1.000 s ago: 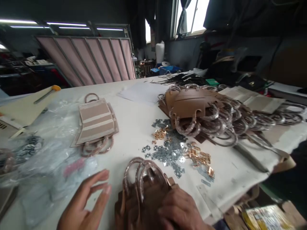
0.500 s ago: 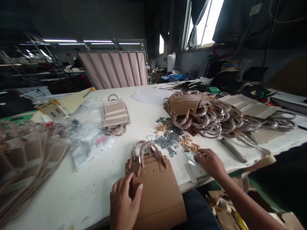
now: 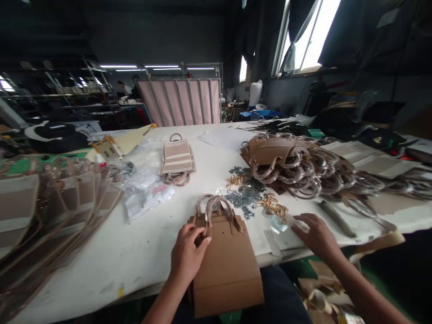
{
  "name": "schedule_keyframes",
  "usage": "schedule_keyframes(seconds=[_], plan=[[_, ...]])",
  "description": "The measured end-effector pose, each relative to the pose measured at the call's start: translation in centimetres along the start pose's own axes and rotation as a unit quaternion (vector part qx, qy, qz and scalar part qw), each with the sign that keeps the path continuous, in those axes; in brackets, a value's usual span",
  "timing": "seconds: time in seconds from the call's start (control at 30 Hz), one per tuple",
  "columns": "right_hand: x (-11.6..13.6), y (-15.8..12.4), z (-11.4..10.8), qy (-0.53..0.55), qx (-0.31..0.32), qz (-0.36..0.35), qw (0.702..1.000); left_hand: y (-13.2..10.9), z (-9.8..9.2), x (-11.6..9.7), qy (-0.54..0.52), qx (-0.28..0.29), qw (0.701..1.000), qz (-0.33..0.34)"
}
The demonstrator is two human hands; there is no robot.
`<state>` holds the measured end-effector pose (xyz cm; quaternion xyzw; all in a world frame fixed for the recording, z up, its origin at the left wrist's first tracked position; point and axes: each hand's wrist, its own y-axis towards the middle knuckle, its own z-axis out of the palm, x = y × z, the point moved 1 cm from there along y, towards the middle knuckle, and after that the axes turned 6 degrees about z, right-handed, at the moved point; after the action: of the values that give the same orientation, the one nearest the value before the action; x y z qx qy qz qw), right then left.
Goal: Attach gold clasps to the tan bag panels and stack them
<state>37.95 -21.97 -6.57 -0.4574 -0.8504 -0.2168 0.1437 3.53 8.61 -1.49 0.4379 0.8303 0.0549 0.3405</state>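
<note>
A tan handbag (image 3: 229, 265) with film-wrapped handles lies over the table's front edge, its lower part toward my lap. My left hand (image 3: 189, 249) rests at its upper left side near a handle base, with thumb and fingers apart. A small dark hole shows in the bag's front below the handles. Just right of the gold-coloured metal fittings (image 3: 272, 204), my right hand (image 3: 315, 231) hovers with fingers spread; nothing shows in it. Small flat metal plates (image 3: 279, 223) lie beside those fittings, and dark metal plates (image 3: 245, 195) are scattered behind them.
Film-wrapped handles and tan bag parts (image 3: 270, 150) are heaped at right. A dark bar-like tool (image 3: 337, 219) lies before them. Striped bag pieces (image 3: 177, 157) sit at the back; more striped panels (image 3: 70, 211) and clear plastic bags (image 3: 148, 198) are at left.
My right hand has drawn away from the gold-coloured fittings to the right. My left hand has moved up along the bag toward its handle. The camera view has shifted somewhat.
</note>
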Motion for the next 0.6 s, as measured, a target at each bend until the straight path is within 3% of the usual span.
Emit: schedule_keyframes(seconds=[0.13,0.23,0.37,0.47,0.6], plan=[[0.6,-0.2,-1.0,-0.077,0.048,0.036,0.995,0.9,0.5,0.6,-0.037,0.008,0.999,-0.023],[1.8,-0.1,-1.8,-0.155,0.083,0.024,0.984,1.2,0.4,0.5,-0.073,0.006,0.997,-0.015],[2.7,0.2,-2.4,-0.196,0.087,0.001,0.977,0.8,-0.1,0.0,-0.113,-0.046,0.993,-0.013],[2.2,0.4,-2.2,-0.206,0.094,-0.022,0.974,0.2,-0.5,-0.4,-0.151,-0.095,0.983,-0.048],[0.4,1.1,-1.9,-0.217,0.108,-0.062,0.968,-0.6,-0.7,-0.8,-0.225,-0.105,0.961,-0.119]])
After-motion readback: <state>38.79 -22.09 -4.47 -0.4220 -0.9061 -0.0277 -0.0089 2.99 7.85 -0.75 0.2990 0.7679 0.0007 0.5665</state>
